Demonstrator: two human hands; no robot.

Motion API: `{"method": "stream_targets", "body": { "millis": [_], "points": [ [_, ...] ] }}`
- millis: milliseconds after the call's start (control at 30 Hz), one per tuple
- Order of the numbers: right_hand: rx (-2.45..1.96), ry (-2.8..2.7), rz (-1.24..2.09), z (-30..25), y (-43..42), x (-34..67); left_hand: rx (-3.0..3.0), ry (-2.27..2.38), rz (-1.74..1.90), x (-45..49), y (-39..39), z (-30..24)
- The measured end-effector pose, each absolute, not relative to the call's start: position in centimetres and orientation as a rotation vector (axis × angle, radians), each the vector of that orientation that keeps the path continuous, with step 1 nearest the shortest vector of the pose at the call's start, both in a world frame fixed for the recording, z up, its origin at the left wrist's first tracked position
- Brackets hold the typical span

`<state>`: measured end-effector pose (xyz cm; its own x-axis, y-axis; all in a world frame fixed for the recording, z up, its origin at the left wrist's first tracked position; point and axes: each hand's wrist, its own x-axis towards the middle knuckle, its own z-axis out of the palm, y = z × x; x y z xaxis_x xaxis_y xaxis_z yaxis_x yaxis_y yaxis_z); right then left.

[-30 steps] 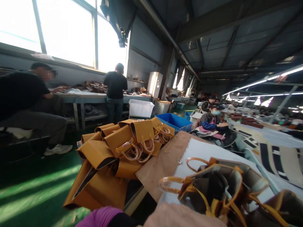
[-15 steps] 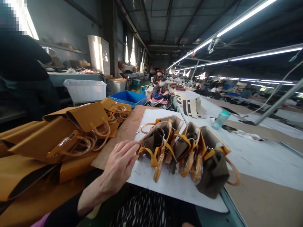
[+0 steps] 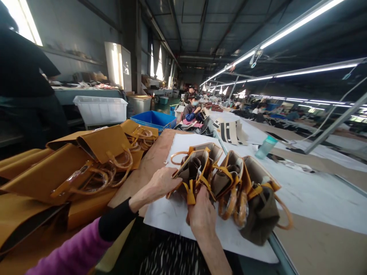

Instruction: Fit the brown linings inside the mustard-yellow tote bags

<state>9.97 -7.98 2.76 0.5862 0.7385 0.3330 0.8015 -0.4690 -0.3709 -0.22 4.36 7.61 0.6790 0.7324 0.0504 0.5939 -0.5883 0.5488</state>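
Observation:
Several mustard handbags stand open side by side on a white sheet (image 3: 156, 218), their grey-brown linings showing and clear film wrapped around some handles. My left hand (image 3: 164, 182) grips the left rim of the leftmost handbag (image 3: 187, 165), fingertips curled over its edge. At the front of the same bag, my right hand (image 3: 203, 214) holds it near the hanging yellow strap (image 3: 190, 193); its fingertips are partly hidden among the straps. A grey-brown lining pouch (image 3: 260, 215) bulges out of the rightmost handbag.
To my left lies a heap of mustard bags (image 3: 63, 168) with wrapped handles. Beyond it are a blue bin (image 3: 155, 120) and a white tub (image 3: 100, 110). A teal bottle (image 3: 266, 147) stands at right, near a slanted metal pole (image 3: 335, 124). People work farther back.
My right hand has come in from below to the front of the leftmost bag. My left hand has moved slightly right and forward along its rim.

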Motion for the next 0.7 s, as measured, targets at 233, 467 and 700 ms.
{"method": "stream_targets", "body": {
  "millis": [233,467,700],
  "points": [
    [-2.336,-1.368,-0.121,3.3,-11.6,13.3,2.377,0.930,0.447,-4.8,6.5,10.3],
    [-2.217,-1.790,-0.266,1.1,-15.5,15.0,2.305,1.034,0.461,-8.9,3.5,8.1],
    [-2.171,-1.683,-0.651,1.1,-18.1,9.8,2.333,1.100,0.434,-8.3,0.8,8.0]
  ]
}}
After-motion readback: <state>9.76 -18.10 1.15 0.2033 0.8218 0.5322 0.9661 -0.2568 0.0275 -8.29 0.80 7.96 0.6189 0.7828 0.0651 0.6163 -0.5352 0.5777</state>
